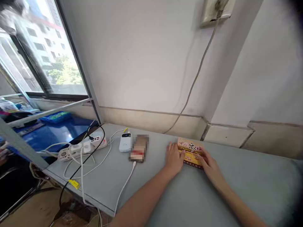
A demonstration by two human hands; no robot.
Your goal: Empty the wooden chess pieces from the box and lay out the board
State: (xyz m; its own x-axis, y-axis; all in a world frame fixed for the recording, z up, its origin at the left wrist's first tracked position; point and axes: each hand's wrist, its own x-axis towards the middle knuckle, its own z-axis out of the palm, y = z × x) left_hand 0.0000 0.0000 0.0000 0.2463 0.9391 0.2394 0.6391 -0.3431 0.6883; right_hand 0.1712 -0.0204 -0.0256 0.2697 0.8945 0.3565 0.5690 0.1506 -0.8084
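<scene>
A flat brown and yellow Chinese chess box [189, 151] with printed characters lies on the grey tabletop, close to the wall. Along its left edge, my left hand [174, 157] grips the side, thumb over the lower left corner. My right hand [209, 164] holds the opposite side, its fingers resting on the lid's right part. Between them the box looks closed; its contents are hidden.
Left of my hands lie a blurred phone [139, 148] with a cable and a white power bank [125, 142]. A power strip [82, 148] with tangled cords sits by the left edge. A wall cable [201, 66] hangs behind the grey table [189, 195].
</scene>
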